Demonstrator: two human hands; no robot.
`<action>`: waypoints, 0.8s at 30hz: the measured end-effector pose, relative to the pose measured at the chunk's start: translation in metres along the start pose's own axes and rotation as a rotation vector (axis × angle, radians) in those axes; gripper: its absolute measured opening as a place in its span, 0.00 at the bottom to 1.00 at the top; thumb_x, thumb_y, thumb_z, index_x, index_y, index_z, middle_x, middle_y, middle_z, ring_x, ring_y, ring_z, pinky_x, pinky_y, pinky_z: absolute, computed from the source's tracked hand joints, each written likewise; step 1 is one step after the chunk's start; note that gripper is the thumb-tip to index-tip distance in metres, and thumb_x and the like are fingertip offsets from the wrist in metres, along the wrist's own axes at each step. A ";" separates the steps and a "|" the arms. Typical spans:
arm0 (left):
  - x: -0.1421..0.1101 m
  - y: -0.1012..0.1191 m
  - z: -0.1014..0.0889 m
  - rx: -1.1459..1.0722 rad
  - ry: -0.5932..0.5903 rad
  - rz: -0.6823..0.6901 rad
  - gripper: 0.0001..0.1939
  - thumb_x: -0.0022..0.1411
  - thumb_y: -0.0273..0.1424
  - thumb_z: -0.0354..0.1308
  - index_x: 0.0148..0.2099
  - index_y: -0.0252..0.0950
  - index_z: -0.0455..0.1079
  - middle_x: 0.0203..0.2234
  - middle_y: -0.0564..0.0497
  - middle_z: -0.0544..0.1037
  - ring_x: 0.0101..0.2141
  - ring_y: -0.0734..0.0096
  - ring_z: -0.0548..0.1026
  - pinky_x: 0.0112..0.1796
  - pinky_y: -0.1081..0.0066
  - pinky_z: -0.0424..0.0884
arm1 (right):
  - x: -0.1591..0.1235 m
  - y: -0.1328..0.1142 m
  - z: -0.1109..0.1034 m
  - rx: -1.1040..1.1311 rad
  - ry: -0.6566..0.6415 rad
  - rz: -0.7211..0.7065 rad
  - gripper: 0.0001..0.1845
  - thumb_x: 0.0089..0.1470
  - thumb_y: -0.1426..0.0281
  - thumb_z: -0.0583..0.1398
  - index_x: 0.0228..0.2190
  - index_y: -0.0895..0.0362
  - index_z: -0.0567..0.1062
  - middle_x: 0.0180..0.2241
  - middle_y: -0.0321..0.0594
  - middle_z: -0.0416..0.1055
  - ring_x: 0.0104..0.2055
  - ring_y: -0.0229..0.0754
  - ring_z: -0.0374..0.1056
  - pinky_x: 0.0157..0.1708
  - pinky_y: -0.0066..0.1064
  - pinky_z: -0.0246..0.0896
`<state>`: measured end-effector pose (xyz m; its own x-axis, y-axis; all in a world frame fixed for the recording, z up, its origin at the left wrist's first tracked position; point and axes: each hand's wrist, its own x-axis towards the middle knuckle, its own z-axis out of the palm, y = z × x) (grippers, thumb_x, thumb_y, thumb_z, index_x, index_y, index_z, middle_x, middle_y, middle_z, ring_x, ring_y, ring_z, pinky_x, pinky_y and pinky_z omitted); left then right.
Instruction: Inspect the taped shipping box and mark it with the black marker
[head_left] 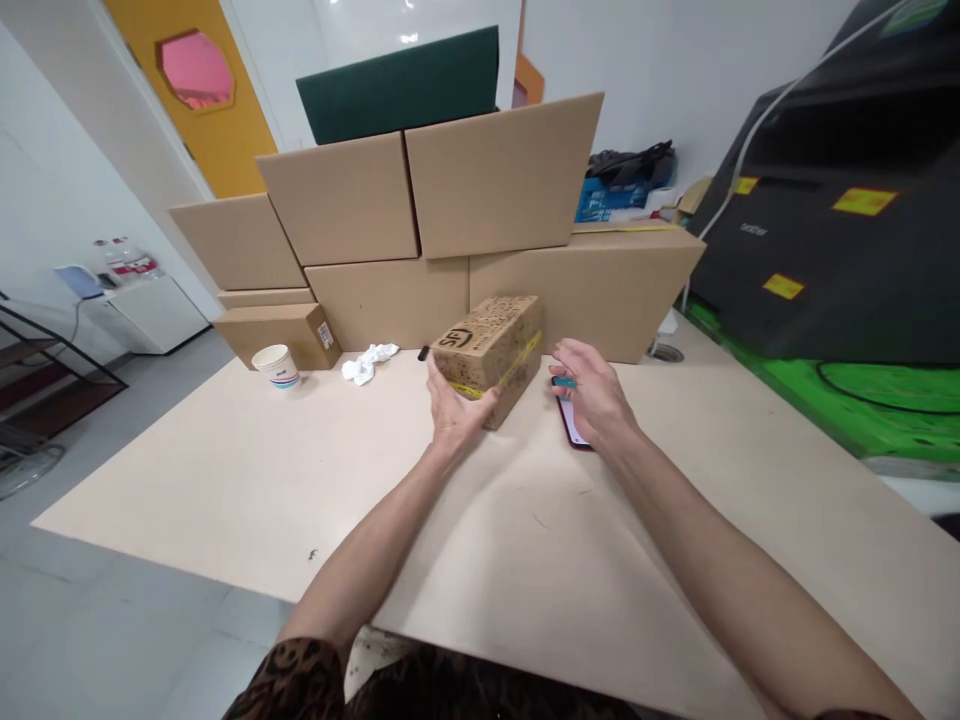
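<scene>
A small brown cardboard box with black print and yellow tape sits on the table, turned at an angle. Wrapped around its near end is my left hand, thumb on the right side and fingers on the left. My right hand hovers to the right of the box, apart from it, its fingers loosely bent and spread with nothing in them. Partly under that hand lies a smartphone with a lit screen; whether the hand touches it I cannot tell. A small black object lies just left of the box.
Large cardboard boxes are stacked along the back, topped by a dark green box. A paper cup, crumpled tissue and a flat carton stand at left. A black machine rises beyond the table's right side.
</scene>
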<state>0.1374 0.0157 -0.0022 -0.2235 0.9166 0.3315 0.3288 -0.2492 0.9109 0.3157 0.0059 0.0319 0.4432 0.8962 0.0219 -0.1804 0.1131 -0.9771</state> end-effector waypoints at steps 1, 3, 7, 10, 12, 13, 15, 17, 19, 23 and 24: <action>0.001 0.000 -0.008 -0.066 -0.004 -0.014 0.61 0.44 0.40 0.73 0.73 0.38 0.43 0.66 0.34 0.62 0.66 0.47 0.63 0.65 0.54 0.61 | 0.001 -0.001 -0.001 -0.020 0.026 -0.008 0.22 0.45 0.54 0.66 0.43 0.46 0.76 0.51 0.39 0.75 0.50 0.47 0.71 0.39 0.36 0.68; 0.002 -0.001 -0.028 -0.212 -0.065 -0.130 0.53 0.49 0.45 0.71 0.70 0.40 0.48 0.59 0.38 0.71 0.58 0.53 0.73 0.57 0.57 0.70 | 0.004 -0.002 -0.003 -0.050 0.064 -0.026 0.24 0.46 0.52 0.65 0.44 0.47 0.75 0.55 0.40 0.73 0.58 0.50 0.67 0.47 0.40 0.67; 0.005 -0.005 -0.064 -0.337 -0.229 -0.473 0.40 0.51 0.57 0.66 0.60 0.42 0.64 0.45 0.44 0.78 0.31 0.68 0.78 0.30 0.70 0.75 | 0.006 0.002 -0.004 -0.056 0.033 -0.011 0.28 0.46 0.47 0.64 0.46 0.47 0.73 0.59 0.40 0.70 0.62 0.51 0.63 0.52 0.41 0.65; 0.004 -0.012 -0.080 -0.350 -0.296 -0.552 0.37 0.52 0.62 0.62 0.54 0.40 0.70 0.45 0.43 0.78 0.25 0.74 0.74 0.23 0.73 0.72 | 0.003 0.008 -0.001 -0.045 -0.096 0.073 0.28 0.45 0.43 0.64 0.43 0.47 0.74 0.56 0.38 0.73 0.58 0.50 0.66 0.44 0.38 0.66; 0.002 -0.016 -0.085 -0.348 -0.292 -0.544 0.39 0.53 0.63 0.60 0.56 0.41 0.71 0.50 0.42 0.76 0.25 0.73 0.74 0.23 0.72 0.73 | 0.000 0.010 0.001 -0.047 -0.158 0.103 0.28 0.44 0.43 0.65 0.40 0.47 0.74 0.54 0.37 0.75 0.54 0.48 0.68 0.39 0.35 0.65; 0.001 -0.017 -0.085 -0.341 -0.274 -0.538 0.40 0.53 0.64 0.60 0.58 0.42 0.71 0.52 0.42 0.76 0.26 0.73 0.74 0.24 0.71 0.73 | -0.001 0.010 0.001 -0.049 -0.172 0.103 0.27 0.44 0.43 0.65 0.39 0.47 0.74 0.52 0.37 0.75 0.53 0.48 0.69 0.37 0.34 0.64; 0.000 -0.016 -0.086 -0.320 -0.233 -0.528 0.42 0.54 0.65 0.59 0.61 0.43 0.70 0.53 0.42 0.76 0.26 0.72 0.75 0.24 0.70 0.71 | -0.004 0.008 0.001 -0.039 -0.190 0.095 0.26 0.44 0.43 0.66 0.38 0.47 0.74 0.49 0.38 0.77 0.49 0.47 0.70 0.35 0.33 0.63; -0.002 -0.013 -0.086 -0.301 -0.220 -0.522 0.44 0.55 0.67 0.55 0.63 0.43 0.70 0.51 0.41 0.78 0.27 0.68 0.76 0.24 0.70 0.70 | -0.006 0.005 0.000 -0.013 -0.202 0.103 0.25 0.44 0.44 0.66 0.37 0.46 0.74 0.45 0.38 0.79 0.47 0.47 0.71 0.34 0.33 0.63; -0.002 -0.010 -0.086 -0.293 -0.235 -0.511 0.45 0.57 0.68 0.51 0.63 0.41 0.70 0.50 0.39 0.80 0.32 0.62 0.79 0.26 0.69 0.70 | -0.007 0.001 -0.001 0.014 -0.206 0.112 0.23 0.44 0.46 0.67 0.37 0.46 0.75 0.42 0.39 0.80 0.46 0.47 0.72 0.33 0.33 0.64; -0.001 -0.012 -0.089 -0.294 -0.227 -0.495 0.45 0.60 0.69 0.45 0.61 0.40 0.73 0.51 0.39 0.80 0.38 0.57 0.81 0.31 0.67 0.74 | -0.011 -0.002 -0.001 0.029 -0.228 0.081 0.21 0.46 0.48 0.68 0.37 0.46 0.77 0.43 0.39 0.80 0.47 0.47 0.72 0.33 0.32 0.63; 0.000 -0.013 -0.090 -0.301 -0.223 -0.482 0.45 0.61 0.69 0.43 0.59 0.40 0.74 0.51 0.39 0.80 0.38 0.58 0.81 0.31 0.67 0.74 | -0.012 -0.003 -0.001 0.017 -0.227 0.055 0.21 0.47 0.48 0.67 0.38 0.46 0.77 0.44 0.39 0.80 0.48 0.47 0.72 0.32 0.32 0.62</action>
<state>0.0503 -0.0093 0.0082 -0.0742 0.9835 -0.1651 -0.0420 0.1623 0.9858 0.3117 -0.0054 0.0344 0.2240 0.9744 0.0173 -0.2145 0.0666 -0.9745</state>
